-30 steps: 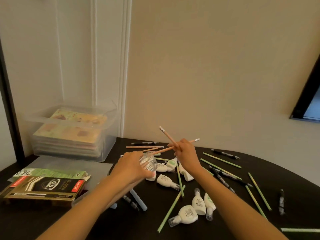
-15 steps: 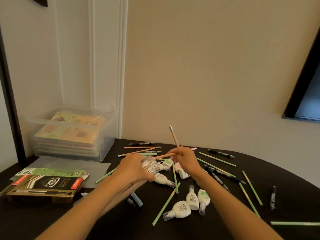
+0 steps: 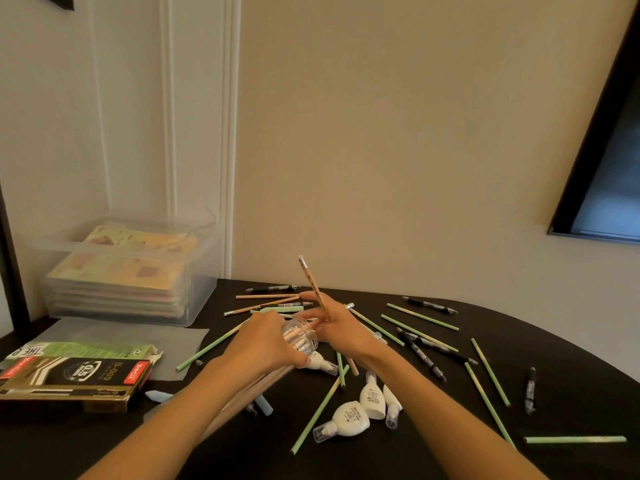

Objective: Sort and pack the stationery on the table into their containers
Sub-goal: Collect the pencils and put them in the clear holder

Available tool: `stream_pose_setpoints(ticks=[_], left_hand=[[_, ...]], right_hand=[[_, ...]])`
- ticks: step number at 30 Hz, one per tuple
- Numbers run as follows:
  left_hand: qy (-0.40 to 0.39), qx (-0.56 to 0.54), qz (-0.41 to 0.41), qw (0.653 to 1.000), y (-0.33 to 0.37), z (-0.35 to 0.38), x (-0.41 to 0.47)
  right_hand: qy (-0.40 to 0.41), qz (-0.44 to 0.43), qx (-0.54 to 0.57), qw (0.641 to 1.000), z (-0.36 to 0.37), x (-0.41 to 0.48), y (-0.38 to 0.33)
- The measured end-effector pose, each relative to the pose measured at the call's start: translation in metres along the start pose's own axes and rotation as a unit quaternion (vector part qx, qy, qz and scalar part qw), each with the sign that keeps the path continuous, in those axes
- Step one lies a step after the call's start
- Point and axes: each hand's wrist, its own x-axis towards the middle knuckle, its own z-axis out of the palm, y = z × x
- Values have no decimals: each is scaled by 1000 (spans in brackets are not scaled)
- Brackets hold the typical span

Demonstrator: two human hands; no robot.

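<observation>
Table (image 3: 571, 375): dark top, stationery scattered across the middle and right, so the sort looks early.

Step in hand: loading peach pencils into the clear tube.
- left hand (image 3: 263, 348): fingers curled round the clear tube (image 3: 300, 336), which lies tilted with its mouth facing far-right, toward the other hand.
- right hand (image 3: 346, 329): just right of the mouth, pinching one peach pencil (image 3: 311, 285) near its lower end. The pencil stands almost upright, eraser up. Forefinger is stretched out; can't tell which other fingers grip.

Next move, my read: tip the pencil down, line its lower end up with the mouth, slide it in and let go. The mouth is narrow, so alignment matters, and the left hand has to hold the tube steady.

Containers, big to small:
- clear bin (image 3: 201, 296), far left by the wall: holds a stack of coloured pads (image 3: 117, 271). No lid on it.
- pen box (image 3: 69, 379), near left, black and gold, lying flat. Contents not visible.
- green box (image 3: 86, 349), just behind it, flap open. Inside not visible.
- clear tube: tan sticks show through the wall, probably pencils already loaded.

Loose items left to sort:
- green pencils (image 3: 419, 317), mostly right
- black pens (image 3: 429, 304)
- white correction bottles (image 3: 372, 398), near centre
- a few more peach ones (image 3: 266, 296), far of the hands
</observation>
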Motion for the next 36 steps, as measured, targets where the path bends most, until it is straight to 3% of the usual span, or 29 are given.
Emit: stream_pose_setpoints(ticks=[2,4,8,11,14,16,19,22,27,36], left_hand=[[3,-2,-1,1000,0,1,1],[9,-3,-6,1000,1,0,1],[4,8,-13,1000,0,-2,1],[9,11,-12,1000,0,-1,2],[10,4,-8,1000,0,0,4],[7,0,-9,1000,0,0,4],[2,1,-7,1000,1,-2,2],[-5,5,0,1000,2,-6,-1],[-21,16,20,999,2,-7,-4],[-15,-1,17,1000,-6,-10,-6]], right_hand=[[17,-16,16,1000,2,-1,-1],[86,-18,39,995,1,-2,-1],[184,54,152,970,-4,-3,4],[145,88,278,945,-5,-5,3],[60,87,244,964,-3,-8,-1],[63,81,244,964,-3,-9,-1],[161,98,304,934,-8,-6,1],[259,147,291,909,-16,-3,3],[302,163,400,850,-17,-1,-4],[184,176,456,853,12,5,-13]])
